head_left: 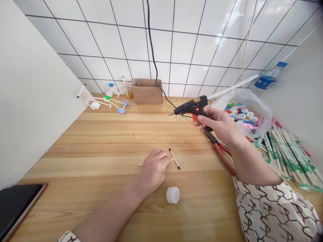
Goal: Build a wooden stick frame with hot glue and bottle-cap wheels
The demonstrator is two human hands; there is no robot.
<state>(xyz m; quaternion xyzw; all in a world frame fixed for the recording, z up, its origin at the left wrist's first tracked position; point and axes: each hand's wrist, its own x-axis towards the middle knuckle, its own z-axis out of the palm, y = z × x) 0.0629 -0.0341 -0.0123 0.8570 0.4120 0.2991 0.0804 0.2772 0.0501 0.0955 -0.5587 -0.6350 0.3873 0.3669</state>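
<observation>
My right hand (222,125) is wrapped round the handle of a black hot glue gun (188,107). Its nozzle points left above the table, its red light is lit, and a clear glue stick (233,86) juts from its rear. Lower down, my left hand (154,168) is closed on a T-shaped wooden stick piece (174,159) at the tabletop. The short crossbar has black ends; most of the long stick is hidden under my fingers. Nearer to me, a white plastic bottle cap piece (173,195) rests on the wood, with a small stick end showing at its side.
Red-handled pliers (223,156) lie beneath my right forearm. At right are a plastic bag of bottle caps (246,117), wrapped chopsticks (290,154) and a water bottle (268,80). At the back stand a cardboard box (147,93) and stick-and-cap models (107,98). A phone (19,208) lies front left.
</observation>
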